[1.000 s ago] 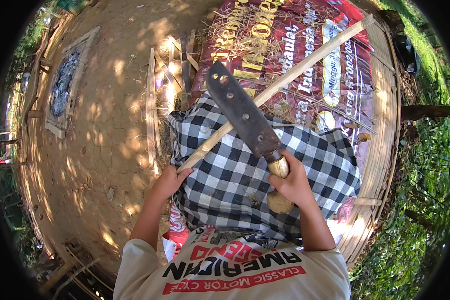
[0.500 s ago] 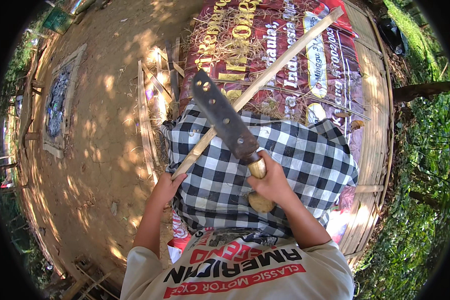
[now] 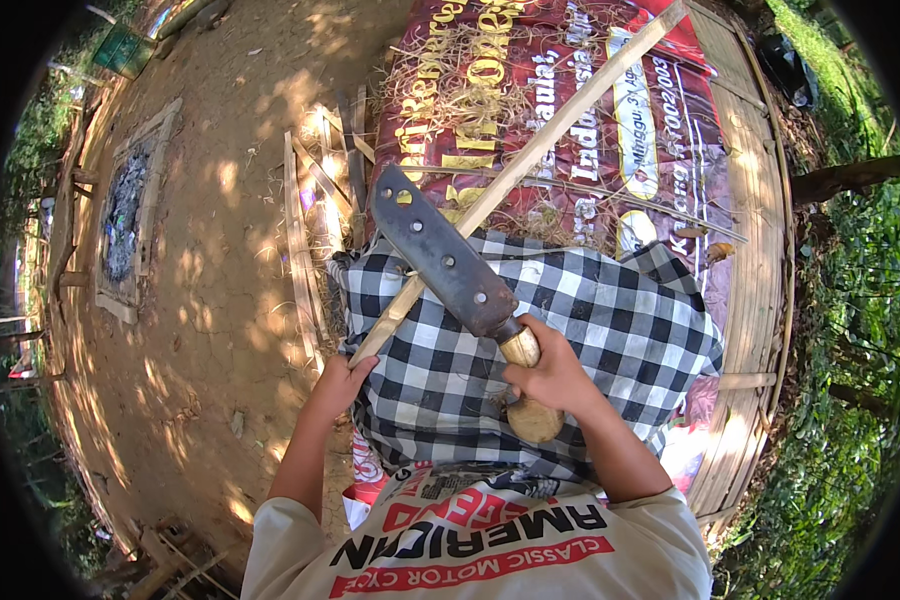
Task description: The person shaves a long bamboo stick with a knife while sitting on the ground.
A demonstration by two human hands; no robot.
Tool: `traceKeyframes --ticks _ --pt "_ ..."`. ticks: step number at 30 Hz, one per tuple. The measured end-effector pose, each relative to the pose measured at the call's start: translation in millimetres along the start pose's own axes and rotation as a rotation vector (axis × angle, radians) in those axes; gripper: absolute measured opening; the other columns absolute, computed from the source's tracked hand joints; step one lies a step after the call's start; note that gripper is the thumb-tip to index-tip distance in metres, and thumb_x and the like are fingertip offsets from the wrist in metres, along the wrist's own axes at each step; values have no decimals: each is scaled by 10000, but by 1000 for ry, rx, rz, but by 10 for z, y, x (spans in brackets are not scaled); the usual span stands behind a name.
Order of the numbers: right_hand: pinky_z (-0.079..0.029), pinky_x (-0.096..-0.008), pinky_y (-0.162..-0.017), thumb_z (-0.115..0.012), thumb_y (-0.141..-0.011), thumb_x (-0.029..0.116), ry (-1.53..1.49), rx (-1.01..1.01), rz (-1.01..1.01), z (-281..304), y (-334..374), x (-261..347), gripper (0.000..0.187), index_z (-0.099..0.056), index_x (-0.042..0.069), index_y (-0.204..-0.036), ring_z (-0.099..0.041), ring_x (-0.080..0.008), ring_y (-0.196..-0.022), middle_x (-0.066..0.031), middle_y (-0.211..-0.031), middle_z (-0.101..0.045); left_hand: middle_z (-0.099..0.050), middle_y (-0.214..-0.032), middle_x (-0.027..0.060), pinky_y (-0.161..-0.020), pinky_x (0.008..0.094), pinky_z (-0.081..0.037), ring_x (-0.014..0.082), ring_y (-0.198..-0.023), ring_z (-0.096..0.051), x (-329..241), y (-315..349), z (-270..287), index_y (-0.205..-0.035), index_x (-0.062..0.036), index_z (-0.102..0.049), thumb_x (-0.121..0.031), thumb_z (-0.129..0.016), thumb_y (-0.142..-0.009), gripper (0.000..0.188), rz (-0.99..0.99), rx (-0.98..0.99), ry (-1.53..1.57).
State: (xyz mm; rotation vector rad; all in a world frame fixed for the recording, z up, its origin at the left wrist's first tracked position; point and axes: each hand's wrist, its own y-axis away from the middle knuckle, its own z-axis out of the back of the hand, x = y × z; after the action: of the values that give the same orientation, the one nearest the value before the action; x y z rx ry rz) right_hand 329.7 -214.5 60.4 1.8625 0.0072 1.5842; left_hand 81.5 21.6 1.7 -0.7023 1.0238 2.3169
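The right hand (image 3: 555, 375) grips the big knife (image 3: 445, 260) and the left hand (image 3: 342, 380) grips the bamboo stick (image 3: 530, 160), so a slip could cut fingers.

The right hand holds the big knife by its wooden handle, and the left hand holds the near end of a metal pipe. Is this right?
Not quite. In the head view the left hand grips a long bamboo stick, not a metal pipe. The rest holds: the right hand holds the big knife by its wooden handle.
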Motion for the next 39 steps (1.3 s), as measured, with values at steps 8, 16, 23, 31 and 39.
traceKeyframes --ticks 8,16,23,31,39 --pt "-463 -281 -507 -592 -706 -61 -230 150 -134 178 35 147 413 -518 -23 -1110 -573 -132 -523 -57 -692 -574 -638 -679 202 -609 377 -481 259 -631 -624 -233 10 44 -860 105 -634 -419 -643 -898 525 -34 -7 -22" --pt "-504 -361 -630 -650 -695 33 114 -278 115 -37 -82 -108 430 -524 -27 -1101 -636 -236 -667 -139 -741 -605 -623 -658 244 -589 405 -472 324 -601 -626 -32 -20 -5 -824 113 -637 -461 -653 -877 577 10 -22 -46" --pt "-490 -300 -536 -594 -707 -48 -109 67 -57 -145 -111 -14 413 -511 -26 -1112 -589 -180 -537 -103 -715 -594 -613 -649 232 -611 392 -493 290 -647 -654 34 -63 -33 -813 127 -625 -505 -632 -880 635 68 24 -88" --pt "-501 -303 -505 -581 -690 -97 -268 77 -64 32 11 130 452 -484 -26 -1125 -589 -166 -529 -87 -684 -590 -631 -730 255 -658 403 -496 332 -719 -656 -108 16 22 -859 139 -609 -509 -628 -877 648 80 -35 -111" --pt "-500 -338 -580 -666 -672 21 345 -260 285 -125 -144 -223 507 -515 -54 -1150 -616 -194 -614 -132 -775 -626 -650 -744 195 -652 370 -496 265 -714 -647 -136 17 37 -900 150 -601 -449 -637 -888 600 110 32 -69"
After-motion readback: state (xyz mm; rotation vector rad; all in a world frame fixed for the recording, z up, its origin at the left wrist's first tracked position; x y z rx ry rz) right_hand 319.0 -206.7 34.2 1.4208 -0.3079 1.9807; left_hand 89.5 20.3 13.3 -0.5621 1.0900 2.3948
